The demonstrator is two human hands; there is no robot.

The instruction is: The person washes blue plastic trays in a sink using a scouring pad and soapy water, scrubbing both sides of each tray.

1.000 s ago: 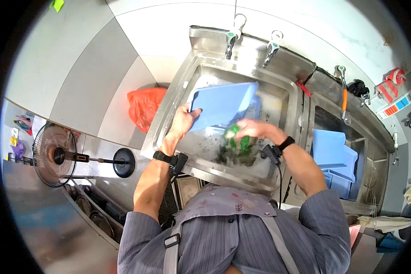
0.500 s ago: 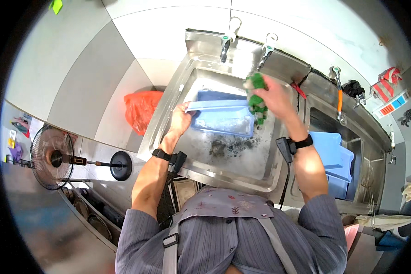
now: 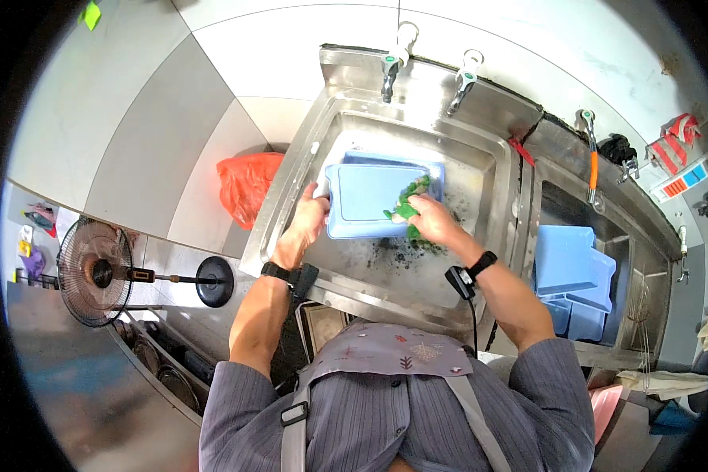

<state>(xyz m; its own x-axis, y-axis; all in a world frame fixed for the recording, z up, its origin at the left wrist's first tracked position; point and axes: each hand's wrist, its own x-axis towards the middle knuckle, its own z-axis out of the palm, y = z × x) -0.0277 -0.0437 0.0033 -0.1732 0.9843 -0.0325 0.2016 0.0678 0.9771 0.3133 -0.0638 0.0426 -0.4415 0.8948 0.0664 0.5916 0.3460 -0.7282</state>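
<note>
A light-blue plastic tray [image 3: 370, 197] is held over a steel sink basin [image 3: 464, 295], its broad flat face turned up. My left hand [image 3: 311, 214] grips it by the left end. Bunched in my right hand [image 3: 439, 223] is a green and pale scrubbing pad [image 3: 409, 200], pressed against the right part of the tray. Some of the pad is hidden under my fingers. Behind the held tray, another blue tray [image 3: 436, 170] lies in the basin, mostly covered. Cloudy water with dark specks shows below.
Two taps [image 3: 389, 77] rise at the sink's back. On the right, a second basin [image 3: 621, 259] holds several blue trays [image 3: 565, 259] and a wire whisk, below a tap with an orange hose [image 3: 592, 169]. A red plastic bag [image 3: 248, 189] and a fan [image 3: 98, 271] stand left.
The tray has been turned so its flat face shows instead of its hollow side. My right hand has come down and left with the scrubbing pad, onto the tray.
</note>
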